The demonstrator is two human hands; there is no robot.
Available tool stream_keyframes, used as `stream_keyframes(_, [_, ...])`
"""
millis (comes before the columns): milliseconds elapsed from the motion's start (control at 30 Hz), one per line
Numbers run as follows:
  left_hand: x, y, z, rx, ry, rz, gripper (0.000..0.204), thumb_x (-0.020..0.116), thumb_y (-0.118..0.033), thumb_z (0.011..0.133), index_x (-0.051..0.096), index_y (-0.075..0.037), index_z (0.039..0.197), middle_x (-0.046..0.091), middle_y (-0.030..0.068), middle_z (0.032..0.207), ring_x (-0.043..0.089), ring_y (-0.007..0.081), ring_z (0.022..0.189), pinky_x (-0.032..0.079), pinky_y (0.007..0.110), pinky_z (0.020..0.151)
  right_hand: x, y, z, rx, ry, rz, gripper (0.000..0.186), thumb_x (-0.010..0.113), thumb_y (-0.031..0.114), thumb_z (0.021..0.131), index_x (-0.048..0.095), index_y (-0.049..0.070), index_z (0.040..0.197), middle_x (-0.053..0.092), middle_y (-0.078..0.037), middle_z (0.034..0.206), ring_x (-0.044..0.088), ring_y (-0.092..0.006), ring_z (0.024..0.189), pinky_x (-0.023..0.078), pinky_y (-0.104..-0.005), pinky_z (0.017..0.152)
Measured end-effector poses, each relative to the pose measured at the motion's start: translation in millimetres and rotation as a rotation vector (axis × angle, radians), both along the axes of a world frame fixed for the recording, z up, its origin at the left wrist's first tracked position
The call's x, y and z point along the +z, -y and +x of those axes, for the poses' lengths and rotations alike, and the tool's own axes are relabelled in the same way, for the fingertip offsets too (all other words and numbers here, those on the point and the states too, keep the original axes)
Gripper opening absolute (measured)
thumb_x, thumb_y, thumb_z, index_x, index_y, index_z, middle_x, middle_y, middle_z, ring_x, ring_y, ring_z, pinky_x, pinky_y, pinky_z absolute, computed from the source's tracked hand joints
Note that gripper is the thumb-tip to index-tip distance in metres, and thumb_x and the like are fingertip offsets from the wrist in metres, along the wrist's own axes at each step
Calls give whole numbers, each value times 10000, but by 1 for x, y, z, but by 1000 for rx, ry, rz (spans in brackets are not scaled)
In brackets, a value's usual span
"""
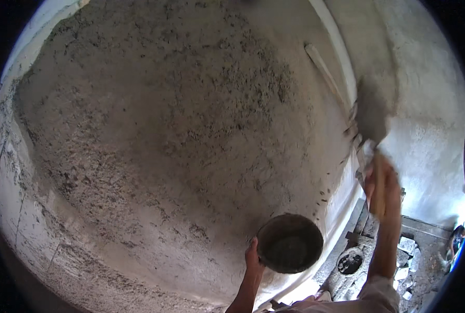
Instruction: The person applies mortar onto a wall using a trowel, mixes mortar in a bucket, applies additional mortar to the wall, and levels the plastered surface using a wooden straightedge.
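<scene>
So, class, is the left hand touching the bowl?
Touching. The head view shows the left hand holding the bowl by its left edge, with no gap between them.

Left hand [253, 256] on bowl [291, 243] rim, 8-9 o'clock; from bowl: wall strip [323, 70] at 12, trowel [372, 112] in right hand [391, 182] 1-2, floor bucket [350, 261] 3-4, rubble [407, 259] beyond at 3

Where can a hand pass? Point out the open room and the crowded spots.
The widest room is in front of the rough wall, left of the bucket and left hand. A smaller gap separates the bucket from the right hand gripping the trowel. Crowded: the floor, where broken blocks lie.
</scene>
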State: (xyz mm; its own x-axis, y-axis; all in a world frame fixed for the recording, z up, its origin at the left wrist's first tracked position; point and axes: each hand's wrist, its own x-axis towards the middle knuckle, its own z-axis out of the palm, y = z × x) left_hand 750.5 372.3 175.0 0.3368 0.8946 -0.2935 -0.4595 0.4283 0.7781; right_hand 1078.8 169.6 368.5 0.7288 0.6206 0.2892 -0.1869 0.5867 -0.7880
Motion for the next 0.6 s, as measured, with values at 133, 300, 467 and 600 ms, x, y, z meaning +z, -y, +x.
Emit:
stream_keyframes(133, [-2,14,-41,42,28,97,495,540,-349,980,541,64,1254,621,162,1209,609,288,1101,487,435,958,157,-23,65,-825,307,358,484,566,489,950,522,49,1146,602,-44,849,564,-95,607,471,-222,480])
stream_keyframes(300, [23,64,-100,111,-129,209,487,546,-342,977,551,73,1231,628,172,1186,621,286,1072,502,440,935,315,-57,136,-1495,519,566,654,668,466,885,447,-20,1264,651,-114,866,627,-154,721,515,-281,587])
stream_keyframes(467, [17,75,-131,233,-155,126,488,548,-346,975,556,74,1223,629,174,1182,625,285,1062,510,438,922,389,-206,23,-1375,633,386,350,606,273,884,528,-9,1075,613,-116,831,598,-245,735,491,-378,658])
stream_keyframes(600, [14,82,-155,324,-125,123,489,550,-350,973,560,75,1216,630,176,1179,628,285,1054,516,436,911,342,-286,-258,-382,1141,345,182,548,143,857,539,-5,963,614,-167,819,606,-351,741,479,-494,688])
